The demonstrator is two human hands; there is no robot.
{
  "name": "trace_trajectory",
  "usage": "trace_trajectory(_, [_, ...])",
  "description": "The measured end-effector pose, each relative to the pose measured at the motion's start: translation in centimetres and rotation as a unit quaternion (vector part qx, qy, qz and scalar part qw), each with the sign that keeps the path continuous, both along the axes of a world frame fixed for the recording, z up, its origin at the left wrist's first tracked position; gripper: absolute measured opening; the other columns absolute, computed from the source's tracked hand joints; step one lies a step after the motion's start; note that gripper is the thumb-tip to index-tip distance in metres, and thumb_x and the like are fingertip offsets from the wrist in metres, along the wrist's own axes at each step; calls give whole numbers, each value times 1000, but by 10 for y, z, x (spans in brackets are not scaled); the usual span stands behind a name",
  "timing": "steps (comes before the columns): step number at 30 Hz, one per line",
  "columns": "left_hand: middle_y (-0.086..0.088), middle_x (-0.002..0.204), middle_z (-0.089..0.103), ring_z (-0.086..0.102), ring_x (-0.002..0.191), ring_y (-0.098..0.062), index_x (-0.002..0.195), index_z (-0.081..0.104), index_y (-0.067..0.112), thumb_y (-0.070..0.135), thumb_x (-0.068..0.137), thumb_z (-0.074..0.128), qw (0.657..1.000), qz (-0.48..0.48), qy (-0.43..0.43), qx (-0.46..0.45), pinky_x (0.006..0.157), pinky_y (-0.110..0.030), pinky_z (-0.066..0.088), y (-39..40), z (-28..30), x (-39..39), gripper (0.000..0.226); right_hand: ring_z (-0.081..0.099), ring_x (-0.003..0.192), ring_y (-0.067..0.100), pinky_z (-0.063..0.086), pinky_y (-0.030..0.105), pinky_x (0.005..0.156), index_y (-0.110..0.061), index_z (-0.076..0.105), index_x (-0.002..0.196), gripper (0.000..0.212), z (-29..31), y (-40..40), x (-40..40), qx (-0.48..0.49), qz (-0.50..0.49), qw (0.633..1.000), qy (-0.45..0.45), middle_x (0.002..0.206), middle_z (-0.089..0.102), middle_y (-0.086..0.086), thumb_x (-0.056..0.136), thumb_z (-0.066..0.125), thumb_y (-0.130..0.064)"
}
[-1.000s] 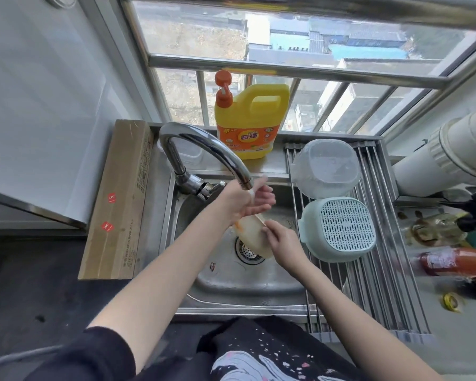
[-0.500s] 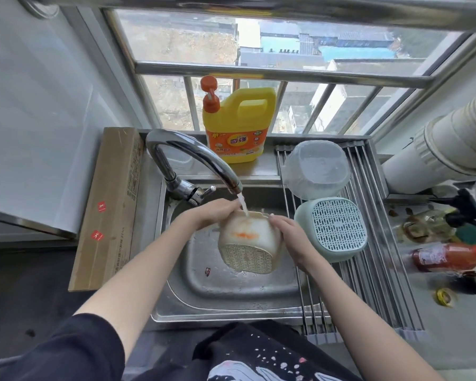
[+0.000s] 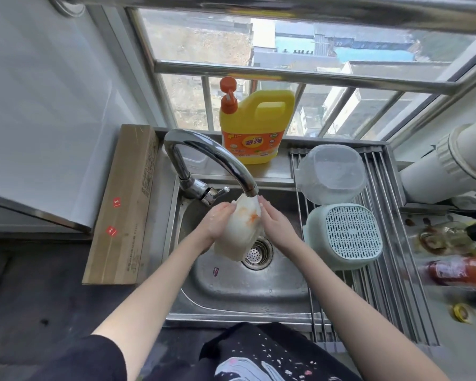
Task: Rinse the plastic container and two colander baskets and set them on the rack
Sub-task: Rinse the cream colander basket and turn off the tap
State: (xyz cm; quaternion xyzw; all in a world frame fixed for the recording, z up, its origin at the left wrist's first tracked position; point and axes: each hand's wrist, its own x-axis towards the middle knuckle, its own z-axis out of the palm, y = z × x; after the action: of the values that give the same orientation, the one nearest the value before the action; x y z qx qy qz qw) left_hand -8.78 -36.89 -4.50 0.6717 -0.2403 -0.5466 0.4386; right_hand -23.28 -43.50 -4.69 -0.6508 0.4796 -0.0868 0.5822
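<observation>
A cream colander basket (image 3: pixel 238 229) with an orange mark is tilted under the faucet spout (image 3: pixel 250 189), over the sink (image 3: pixel 231 287). My left hand (image 3: pixel 217 222) grips its left side and my right hand (image 3: pixel 275 224) presses flat on its right side. The basket looks blurred. On the rack (image 3: pixel 390 292) to the right, a clear plastic container (image 3: pixel 331 173) lies upside down at the back. A pale green colander basket (image 3: pixel 346 236) lies upside down just in front of it.
A yellow detergent bottle (image 3: pixel 254 127) stands on the ledge behind the sink. A long cardboard box (image 3: pixel 124 204) lies left of the sink. Sauce bottles (image 3: pixel 456 270) and a yellow tape roll (image 3: pixel 462 312) sit on the counter at right. The drain strainer (image 3: pixel 257 253) is below the basket.
The cream basket has been turned in my hands from showing its mesh base to a tilted, side-on position under the spout. Both hands shifted along its sides.
</observation>
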Motion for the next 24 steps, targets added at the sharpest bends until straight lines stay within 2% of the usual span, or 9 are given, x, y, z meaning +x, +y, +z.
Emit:
trace_trajectory(2, [-6, 85, 69, 60, 80, -9, 95, 62, 2, 12, 99, 43, 999, 38, 27, -9, 75, -20, 48, -4, 8, -2, 22, 11, 145, 9, 5, 40, 118, -23, 32, 147, 46, -3, 9, -2, -82, 28, 995, 47, 155, 24, -7, 102, 32, -32])
trace_trajectory(3, [-15, 98, 69, 58, 91, -11, 108, 60, -8, 5, 100, 38, 999, 34, 38, -5, 80, -18, 48, -9, 11, -3, 27, 9, 146, 10, 2, 45, 117, -25, 32, 147, 46, -4, 14, -6, -144, 54, 985, 80, 155, 25, -8, 102, 29, -34])
trace_trajectory(5, [-27, 117, 61, 54, 100, -17, 119, 54, -16, 4, 100, 35, 998, 11, 56, 3, 90, -25, 45, -12, 14, -8, 33, 15, 145, 12, 1, 49, 117, -29, 32, 146, 51, -5, 23, -17, -250, 118, 953, 124, 152, 32, -10, 99, 19, -43])
trace_trajectory(9, [-12, 86, 67, 64, 71, -19, 101, 64, 4, 24, 101, 36, 984, -8, 151, 92, 66, -28, 50, -7, 15, -24, 35, 55, 121, 16, 16, 43, 114, -16, 49, 137, 50, -6, 29, -33, -449, 238, 856, 97, 133, 58, 3, 96, 30, -37])
trace_trajectory(12, [-5, 83, 71, 68, 68, -12, 98, 66, 13, 23, 101, 36, 977, 5, 200, 72, 64, -24, 53, -2, 7, -27, 32, 50, 124, 20, 15, 46, 112, -16, 46, 132, 41, -6, 4, -35, -336, 153, 906, 205, 133, 56, 4, 98, 26, -30])
trace_trajectory(15, [-11, 95, 71, 67, 86, -19, 104, 68, 7, 26, 99, 41, 979, 29, 198, 44, 83, -31, 50, 4, 11, -34, 33, 19, 142, 26, 3, 64, 109, -19, 37, 138, 42, -3, -10, -23, -212, 112, 922, 304, 151, 33, 0, 100, 22, -29])
trace_trajectory(17, [-15, 106, 68, 61, 100, -25, 108, 66, 2, 25, 94, 47, 983, 47, 176, 14, 94, -36, 44, 2, 10, -35, 33, 2, 147, 21, -5, 62, 111, -21, 24, 148, 56, 3, 9, -5, -255, 137, 921, 262, 158, 17, -3, 97, 15, -43])
trace_trajectory(19, [-14, 105, 68, 61, 100, -23, 102, 67, 3, 17, 96, 44, 982, 76, 174, -3, 96, -34, 44, -1, 13, -31, 27, 0, 147, 17, 3, 58, 115, -19, 12, 151, 66, 4, 36, 6, -312, 173, 912, 203, 159, 10, -2, 92, 8, -48])
trace_trajectory(24, [-13, 101, 70, 66, 90, -19, 103, 67, 4, 19, 98, 44, 985, 97, 140, -17, 85, -31, 52, -4, 16, -19, 28, 6, 145, 8, 16, 44, 113, -32, 19, 148, 63, 6, 36, 7, -321, 123, 926, 158, 156, 21, -7, 91, 26, -56])
